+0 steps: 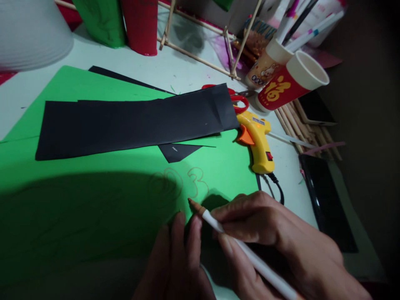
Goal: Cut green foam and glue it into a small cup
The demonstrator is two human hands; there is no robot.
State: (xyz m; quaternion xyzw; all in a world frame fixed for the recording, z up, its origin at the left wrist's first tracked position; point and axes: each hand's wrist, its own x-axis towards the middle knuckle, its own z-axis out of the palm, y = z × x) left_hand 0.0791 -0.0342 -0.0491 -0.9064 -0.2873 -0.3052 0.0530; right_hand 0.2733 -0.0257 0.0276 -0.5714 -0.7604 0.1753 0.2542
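Observation:
My right hand grips a white colored pencil with a brown tip. That tip rests at or just over the green paper, below a faintly drawn 3-like figure. Left of the figure, overlapping round lines are sketched. My left hand lies flat on the lower edge of the paper, its fingers stretched out close to the pencil tip. A long folded strip of black paper lies across the upper part of the green sheet, with a smaller black piece poking out beneath it. Shadow darkens the lower left of the sheet.
Right of the sheet lie a yellow glue gun, red-handled scissors and a black phone. Behind stand a red paper cup, a cup of pens, a stick frame, and red and green cylinders.

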